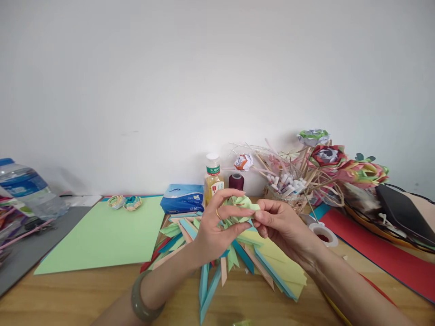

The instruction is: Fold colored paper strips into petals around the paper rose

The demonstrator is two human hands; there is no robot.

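Observation:
A pale green folded paper flower (238,203) is held up between my two hands, above the middle of the table. My left hand (222,219) curls around it from the left, fingers over its front and thumb beneath. At its right side, my right hand (277,218) pinches a pale green petal or strip between thumb and fingertips. The flower's back and lower part are hidden by my fingers. Below lies a loose pile of folded paper strips (244,258) in blue, green, peach and red.
A green paper sheet (129,240) bears two small paper flowers (124,203) at left. Behind my hands stand a blue tissue pack (181,198), a bottle (213,174) and a thread spool (236,182). Right are paper flowers (328,156), a tape roll (322,234) and red paper (384,258).

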